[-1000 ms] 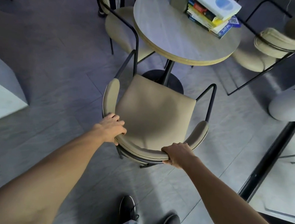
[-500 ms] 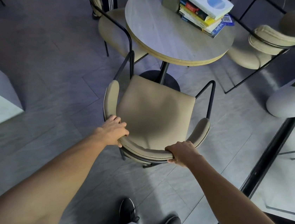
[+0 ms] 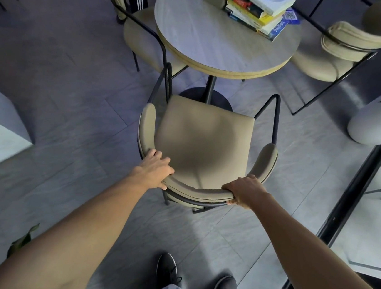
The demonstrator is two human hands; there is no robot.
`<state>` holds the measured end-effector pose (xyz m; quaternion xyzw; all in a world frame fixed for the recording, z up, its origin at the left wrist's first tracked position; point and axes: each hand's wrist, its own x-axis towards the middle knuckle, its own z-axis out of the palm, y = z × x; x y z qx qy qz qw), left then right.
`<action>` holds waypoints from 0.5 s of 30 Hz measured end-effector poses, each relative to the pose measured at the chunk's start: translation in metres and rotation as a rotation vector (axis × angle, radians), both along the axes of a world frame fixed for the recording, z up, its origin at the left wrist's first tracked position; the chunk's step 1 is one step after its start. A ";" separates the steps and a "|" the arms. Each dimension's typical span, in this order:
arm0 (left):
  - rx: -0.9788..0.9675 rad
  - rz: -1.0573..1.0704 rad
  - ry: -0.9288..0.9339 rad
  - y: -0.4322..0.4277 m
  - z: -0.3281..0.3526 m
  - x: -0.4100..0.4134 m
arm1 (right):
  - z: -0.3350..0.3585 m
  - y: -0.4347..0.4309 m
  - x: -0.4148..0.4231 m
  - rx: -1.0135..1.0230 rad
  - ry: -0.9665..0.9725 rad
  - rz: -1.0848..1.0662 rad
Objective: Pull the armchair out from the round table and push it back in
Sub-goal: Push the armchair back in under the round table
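Note:
A beige armchair with a black metal frame stands on the grey floor in front of me, its seat facing the round table. The whole seat shows, outside the tabletop's edge; its front edge reaches the table's black base. My left hand grips the left part of the curved backrest. My right hand grips the right part of the backrest, fingers curled under it.
A stack of books lies on the table. Two more beige armchairs stand at the table's left and right. A white planter stands at the right, a black floor rail runs beside it. My feet are behind the chair.
The table looms larger and nearer across the frames while the chair stays at arm's length and its seat front reaches the table base. Both hands keep their grip on the backrest.

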<state>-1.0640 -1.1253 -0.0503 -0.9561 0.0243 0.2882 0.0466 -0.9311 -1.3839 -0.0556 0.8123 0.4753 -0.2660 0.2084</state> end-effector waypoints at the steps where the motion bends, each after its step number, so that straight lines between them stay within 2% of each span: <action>1: 0.002 0.002 0.001 -0.003 0.000 0.001 | 0.000 -0.002 0.002 -0.004 -0.003 0.001; 15: 0.044 0.074 0.052 -0.043 0.002 0.005 | 0.000 -0.031 0.016 -0.020 -0.014 0.043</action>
